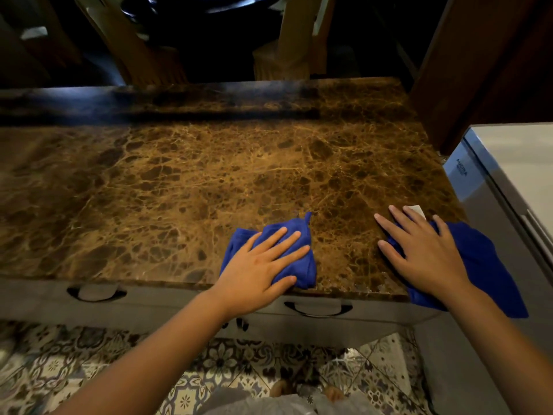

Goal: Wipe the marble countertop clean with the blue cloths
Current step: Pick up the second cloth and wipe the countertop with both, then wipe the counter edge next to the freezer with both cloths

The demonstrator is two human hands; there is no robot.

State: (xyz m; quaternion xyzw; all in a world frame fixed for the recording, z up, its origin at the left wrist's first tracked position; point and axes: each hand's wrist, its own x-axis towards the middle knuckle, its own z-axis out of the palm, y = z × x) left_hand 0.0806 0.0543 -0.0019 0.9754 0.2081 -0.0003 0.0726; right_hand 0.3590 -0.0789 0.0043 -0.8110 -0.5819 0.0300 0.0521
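Observation:
The brown veined marble countertop (185, 187) fills the middle of the head view. My left hand (260, 268) lies flat, fingers spread, on a bunched blue cloth (302, 235) near the front edge. My right hand (422, 250) presses flat on a second blue cloth (484, 265) at the front right corner. That cloth hangs partly over the counter's edge, and a small white tag (416, 209) shows beyond my fingertips.
Grey drawers with dark handles (318, 308) run under the counter's front edge. A steel appliance (478, 187) with a white top stands against the right side. A raised dark ledge (149, 100) borders the back, with wooden chair legs behind. Patterned floor tiles lie below.

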